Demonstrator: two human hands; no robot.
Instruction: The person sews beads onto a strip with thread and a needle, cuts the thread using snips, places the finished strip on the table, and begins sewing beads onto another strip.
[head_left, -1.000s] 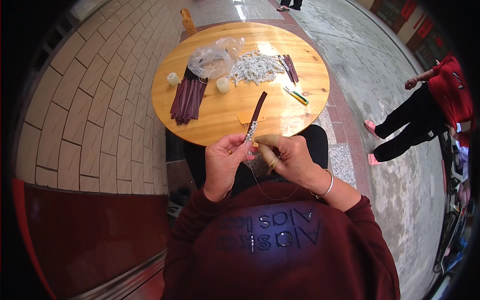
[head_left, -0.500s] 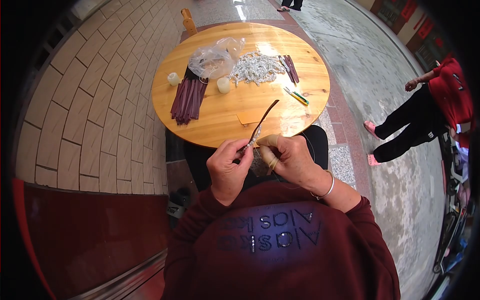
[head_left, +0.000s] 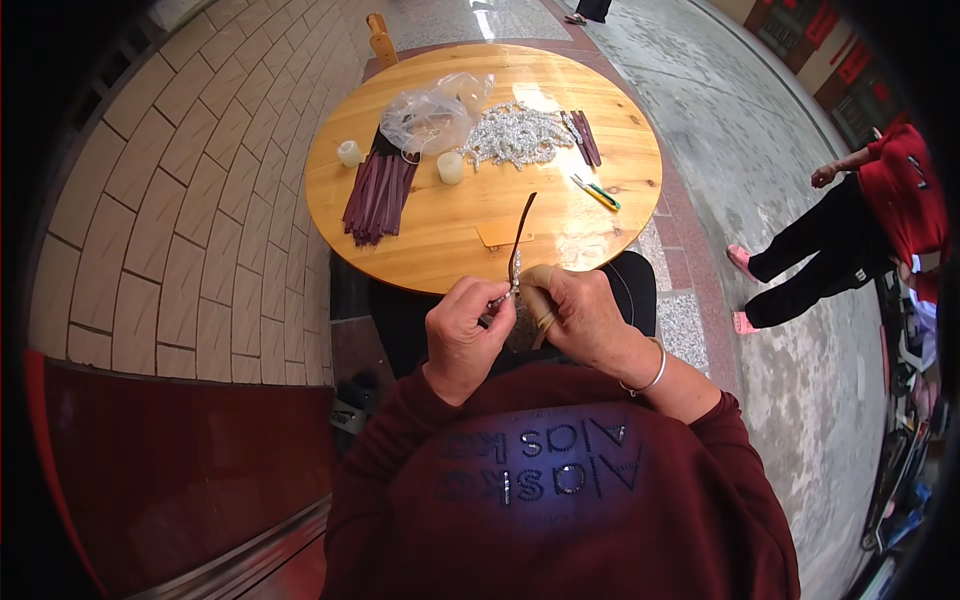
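Observation:
My left hand pinches a narrow dark maroon strip that stands up edge-on, with silvery beads along its lower part. Close against its right side is my right hand, fingers pressed together near the beads, with light coverings on some fingers. A thin thread loops to the right of that hand; whatever its fingertips grip is too small to make out. Beyond both hands, an orange card lies near the front edge of the round wooden table.
On the table are maroon strips, a clear plastic bag, silvery bead strings, two pale spools, a yellow-green cutter and more strips at right. A person in red stands at the right.
The strip has turned from showing its flat face to edge-on and now stands more upright. My left hand has tilted, its fingers curling in, and moved slightly right. The thread has swung to the right.

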